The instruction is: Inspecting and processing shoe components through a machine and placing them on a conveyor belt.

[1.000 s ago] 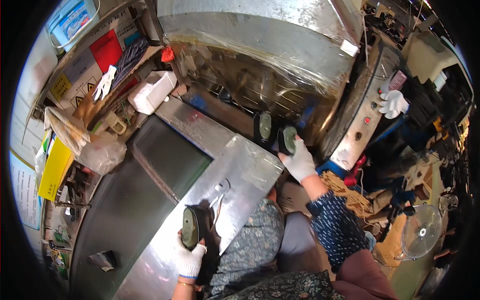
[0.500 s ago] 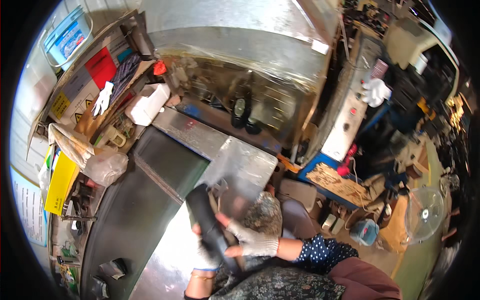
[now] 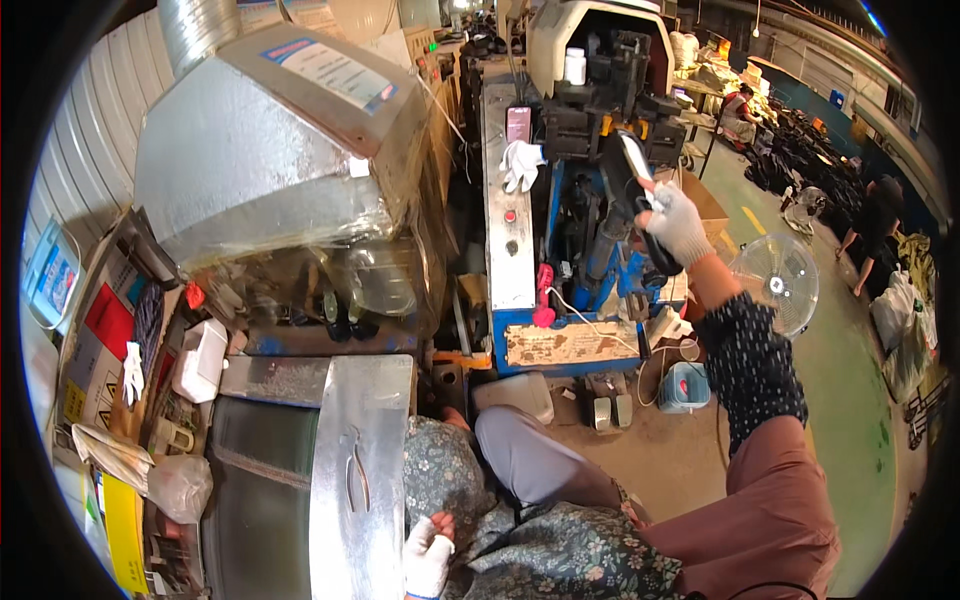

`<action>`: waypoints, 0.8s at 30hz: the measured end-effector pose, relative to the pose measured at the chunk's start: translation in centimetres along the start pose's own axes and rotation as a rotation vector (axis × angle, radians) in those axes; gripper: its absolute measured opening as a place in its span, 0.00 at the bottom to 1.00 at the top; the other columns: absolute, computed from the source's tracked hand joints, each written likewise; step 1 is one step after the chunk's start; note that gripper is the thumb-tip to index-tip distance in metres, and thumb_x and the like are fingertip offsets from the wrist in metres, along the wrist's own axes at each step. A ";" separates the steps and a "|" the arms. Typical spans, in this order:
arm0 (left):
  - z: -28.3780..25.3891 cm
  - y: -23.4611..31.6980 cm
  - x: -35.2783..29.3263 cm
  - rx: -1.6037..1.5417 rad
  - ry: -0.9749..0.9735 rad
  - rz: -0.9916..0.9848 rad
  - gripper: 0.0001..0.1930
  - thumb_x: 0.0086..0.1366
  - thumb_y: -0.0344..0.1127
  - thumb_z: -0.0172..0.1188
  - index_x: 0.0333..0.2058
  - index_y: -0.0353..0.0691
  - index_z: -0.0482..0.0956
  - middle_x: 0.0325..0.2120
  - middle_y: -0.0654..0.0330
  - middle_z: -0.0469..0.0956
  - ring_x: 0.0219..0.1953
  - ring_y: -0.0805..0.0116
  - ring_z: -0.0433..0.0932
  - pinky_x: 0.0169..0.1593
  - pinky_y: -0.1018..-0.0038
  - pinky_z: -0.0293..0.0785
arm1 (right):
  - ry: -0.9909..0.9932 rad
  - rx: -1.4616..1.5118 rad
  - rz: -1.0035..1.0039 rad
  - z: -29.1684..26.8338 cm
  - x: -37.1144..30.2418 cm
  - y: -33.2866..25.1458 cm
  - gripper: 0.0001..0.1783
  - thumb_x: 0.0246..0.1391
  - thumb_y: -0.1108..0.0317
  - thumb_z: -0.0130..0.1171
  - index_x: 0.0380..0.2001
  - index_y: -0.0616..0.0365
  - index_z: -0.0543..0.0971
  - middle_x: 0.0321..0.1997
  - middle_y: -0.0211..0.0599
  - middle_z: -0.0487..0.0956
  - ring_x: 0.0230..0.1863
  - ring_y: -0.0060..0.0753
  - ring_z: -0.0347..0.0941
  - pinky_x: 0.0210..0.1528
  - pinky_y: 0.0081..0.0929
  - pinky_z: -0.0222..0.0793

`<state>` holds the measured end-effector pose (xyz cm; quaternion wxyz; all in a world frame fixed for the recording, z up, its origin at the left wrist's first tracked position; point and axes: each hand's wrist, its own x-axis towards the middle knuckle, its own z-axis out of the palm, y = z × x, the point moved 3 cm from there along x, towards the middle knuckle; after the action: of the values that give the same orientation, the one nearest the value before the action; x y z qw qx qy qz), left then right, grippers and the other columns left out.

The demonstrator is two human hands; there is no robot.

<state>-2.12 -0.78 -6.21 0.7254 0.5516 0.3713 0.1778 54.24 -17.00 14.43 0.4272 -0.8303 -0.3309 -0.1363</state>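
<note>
My right hand [image 3: 677, 225], in a white glove with bare fingertips, reaches out to the right and grips a black shoe [image 3: 613, 160] with a pale strip along its underside. The shoe is held tilted, right at the black clamping head [image 3: 628, 75] of a machine; whether they touch I cannot tell. In a matching glove, my left hand [image 3: 428, 560] lies low by my lap, beside the metal tabletop's edge, fingers curled and seemingly around nothing. Pincers [image 3: 357, 475] lie on the metal tabletop [image 3: 340, 550] to its left.
A dark conveyor belt [image 3: 260, 530] runs left of the tabletop, under a metal hood [image 3: 270, 150]. Ahead stands a control panel [image 3: 512, 270] with a red button and a white glove [image 3: 521, 166]. A blue bucket [image 3: 684, 387] and a fan [image 3: 778, 285] stand at right. Two people are far off.
The view has swung to the right. My right hand has carried the shoe from over my lap out to the machine. My left hand has let go of it and dropped lower.
</note>
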 end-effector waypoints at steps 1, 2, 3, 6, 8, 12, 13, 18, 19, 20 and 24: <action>-0.3 -0.1 -0.4 0.056 0.018 -0.006 0.17 0.69 0.29 0.56 0.55 0.31 0.75 0.46 0.58 0.81 0.45 0.72 0.77 0.49 0.78 0.73 | 0.001 -0.146 -0.032 -0.6 1.8 1.2 0.35 0.45 0.61 0.66 0.60 0.54 0.75 0.53 0.49 0.74 0.54 0.50 0.73 0.57 0.31 0.68; -0.6 0.0 -0.7 0.111 0.037 -0.012 0.16 0.71 0.31 0.54 0.55 0.33 0.76 0.44 0.60 0.81 0.44 0.73 0.75 0.49 0.78 0.72 | 0.053 -0.291 -0.062 -1.2 3.2 2.2 0.34 0.46 0.60 0.65 0.60 0.52 0.76 0.53 0.51 0.74 0.54 0.54 0.72 0.56 0.32 0.68; -0.7 0.2 -0.9 0.035 0.071 -0.003 0.16 0.72 0.31 0.51 0.56 0.32 0.75 0.46 0.58 0.81 0.45 0.72 0.76 0.50 0.78 0.72 | 0.015 -0.316 0.011 -1.4 4.4 3.1 0.35 0.47 0.57 0.65 0.61 0.51 0.76 0.53 0.53 0.74 0.54 0.55 0.74 0.57 0.35 0.68; -0.2 1.0 -1.2 0.182 0.093 -0.026 0.16 0.72 0.31 0.51 0.55 0.31 0.75 0.46 0.58 0.80 0.46 0.71 0.77 0.51 0.77 0.73 | -0.143 -0.323 0.133 -1.4 5.8 3.8 0.35 0.46 0.56 0.65 0.60 0.51 0.76 0.52 0.54 0.75 0.52 0.56 0.75 0.58 0.36 0.69; 0.9 1.1 -1.1 0.332 0.062 -0.035 0.16 0.72 0.30 0.51 0.55 0.32 0.74 0.46 0.59 0.80 0.46 0.71 0.77 0.51 0.77 0.72 | -0.186 -0.407 0.132 -0.8 5.6 3.0 0.38 0.44 0.53 0.64 0.62 0.49 0.75 0.49 0.50 0.75 0.49 0.53 0.76 0.54 0.36 0.71; 3.1 0.2 -0.7 0.031 0.126 -0.028 0.15 0.71 0.29 0.52 0.54 0.34 0.75 0.43 0.62 0.79 0.43 0.75 0.74 0.47 0.80 0.70 | -0.197 -0.669 0.118 1.0 4.0 2.1 0.39 0.45 0.47 0.66 0.64 0.36 0.72 0.58 0.50 0.70 0.53 0.59 0.74 0.58 0.43 0.71; 3.7 0.0 -0.6 0.081 0.115 -0.005 0.15 0.71 0.28 0.51 0.54 0.33 0.75 0.43 0.62 0.79 0.44 0.75 0.74 0.48 0.80 0.69 | -0.151 -0.735 0.081 1.3 3.7 2.1 0.39 0.46 0.47 0.66 0.64 0.36 0.71 0.59 0.50 0.69 0.52 0.60 0.74 0.58 0.44 0.71; 5.3 -0.4 -0.8 -0.006 0.074 -0.015 0.15 0.70 0.27 0.51 0.54 0.31 0.74 0.44 0.61 0.78 0.44 0.75 0.73 0.48 0.80 0.69 | -0.106 -0.720 0.040 1.6 2.7 3.2 0.40 0.48 0.46 0.65 0.66 0.36 0.68 0.60 0.49 0.67 0.49 0.60 0.73 0.55 0.46 0.72; 5.3 -0.3 -0.8 0.001 0.079 -0.010 0.16 0.70 0.26 0.51 0.54 0.31 0.74 0.45 0.61 0.78 0.44 0.75 0.73 0.49 0.79 0.69 | -0.107 -0.718 0.052 1.4 2.8 3.2 0.40 0.48 0.47 0.65 0.66 0.36 0.68 0.59 0.48 0.67 0.49 0.60 0.73 0.55 0.46 0.72; 5.4 -0.2 -1.0 0.009 0.084 -0.004 0.16 0.70 0.25 0.51 0.55 0.30 0.73 0.46 0.60 0.78 0.45 0.74 0.73 0.49 0.79 0.69 | -0.085 -0.688 0.017 1.4 3.0 3.0 0.39 0.49 0.47 0.64 0.66 0.36 0.68 0.59 0.48 0.67 0.50 0.60 0.73 0.55 0.46 0.72; 4.5 0.2 -0.7 -0.019 0.048 0.016 0.21 0.70 0.25 0.51 0.61 0.31 0.70 0.49 0.60 0.78 0.43 0.76 0.73 0.46 0.80 0.69 | -0.129 -0.669 0.159 1.3 4.6 2.9 0.38 0.49 0.46 0.63 0.66 0.34 0.69 0.60 0.47 0.68 0.52 0.59 0.73 0.56 0.47 0.72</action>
<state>0.79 -4.18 -5.24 0.7201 0.5432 0.3823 0.2004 59.48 -15.23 14.20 0.1191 -0.9544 -0.2283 -0.1508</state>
